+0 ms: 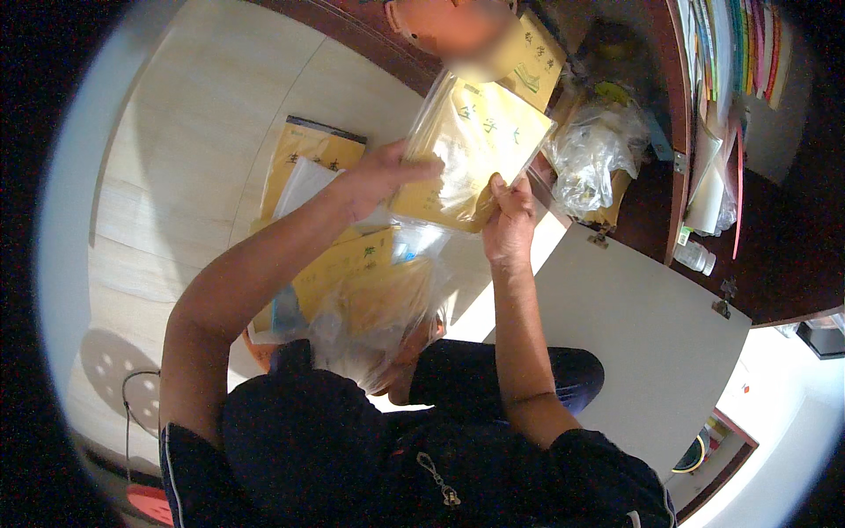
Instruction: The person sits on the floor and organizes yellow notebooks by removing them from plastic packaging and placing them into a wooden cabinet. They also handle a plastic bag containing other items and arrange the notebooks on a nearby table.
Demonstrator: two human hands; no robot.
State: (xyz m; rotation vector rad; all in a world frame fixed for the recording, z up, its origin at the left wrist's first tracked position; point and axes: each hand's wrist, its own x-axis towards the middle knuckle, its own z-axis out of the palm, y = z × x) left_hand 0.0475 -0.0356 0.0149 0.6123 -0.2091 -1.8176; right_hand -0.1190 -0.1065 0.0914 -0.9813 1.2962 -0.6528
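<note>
In front of me, both my hands hold a pack of yellow exercise books (475, 150) in clear, shiny plastic wrap. My left hand (387, 180) is at the pack's left edge, its fingers lying over the wrap. At the lower right corner my right hand (510, 220) grips the pack, thumb on top. Behind the pack, another yellow exercise book (532, 70) lies at the cabinet. Below my left forearm are more yellow exercise books (339, 273) and a crumpled clear plastic bag (378, 304).
On the right stands an open dark wooden cabinet (678, 132) with upright books (757, 44) and crumpled clear plastic (598, 150). Its white door (642, 326) swings out beside my knee. A small clear bottle (695, 257) lies inside. A yellow book with a dark edge (304, 154) rests on the tiled floor.
</note>
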